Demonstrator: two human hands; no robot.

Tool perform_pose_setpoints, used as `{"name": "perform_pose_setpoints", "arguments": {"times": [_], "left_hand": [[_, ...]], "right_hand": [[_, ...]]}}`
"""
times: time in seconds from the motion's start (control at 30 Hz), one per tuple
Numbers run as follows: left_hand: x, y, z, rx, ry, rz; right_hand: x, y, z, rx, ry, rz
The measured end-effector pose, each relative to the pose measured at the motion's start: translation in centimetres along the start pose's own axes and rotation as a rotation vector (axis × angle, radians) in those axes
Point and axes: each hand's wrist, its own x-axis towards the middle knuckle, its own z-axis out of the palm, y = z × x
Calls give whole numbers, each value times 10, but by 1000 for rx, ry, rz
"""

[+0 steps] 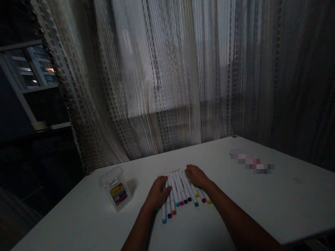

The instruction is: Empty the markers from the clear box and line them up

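Left hand: the left hand [158,192] lies palm down, fingers loosely spread, on the left edge of a row of markers [180,191]; it clasps nothing, only presses on the barrels.
Right hand: the right hand [196,176] lies flat too, fingers bent a little, on the far right part of the same row; nothing is gripped in it.
Why held so: judged from the pose, the two hands bracket the row from either side, which would keep round barrels from rolling apart and keep them side by side.
Markers: white barrels with coloured caps (blue, orange, purple, green, red, yellow among them), lying on the bench [261,209] roughly parallel, caps pointing toward the person.
Markers relative to hands: between the two hands and partly under both; the leftmost ones run under the left palm and stick out nearer than it, the rightmost ones emerge near the right wrist.
Clear box: a small see-through plastic box [116,189] with a coloured label stands tilted, well left of the left hand, apart from the markers.
Blurred patch: a pixelated object [252,162] lies far right of the right hand; what it is cannot be told.
Light: dim; curtain [167,76] hangs beyond both hands.
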Motion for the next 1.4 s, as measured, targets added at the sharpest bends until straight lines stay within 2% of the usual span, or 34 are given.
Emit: {"name": "perform_pose_setpoints", "arguments": {"times": [0.1,0.27,0.4,0.53,0.7,0.9,1.07,1.2,1.4], "left_hand": [[0,0,1,-7,28,-18],[0,1,-2,-27,-17,44],[0,0,0,-57,30,28],[2,-3,14,-132,63,34],[6,1,22,-177,188,16],[2,3,16,-58,41,73],[-3,11,15,-17,-25,72],[-4,13,13,-29,-23,50],[-1,5,11,31,7,63]], "right_hand": [[1,1,1,28,4,-24],[-1,-1,-2,93,-18,-53],[-3,-4,-4,133,-13,-49],[-1,-10,2,159,-17,-28],[0,-14,8,165,-17,10],[-7,-16,6,128,-49,0],[-10,-24,7,48,-103,-45],[-10,-24,7,29,-124,-28],[-10,-20,3,7,-94,21]]}}
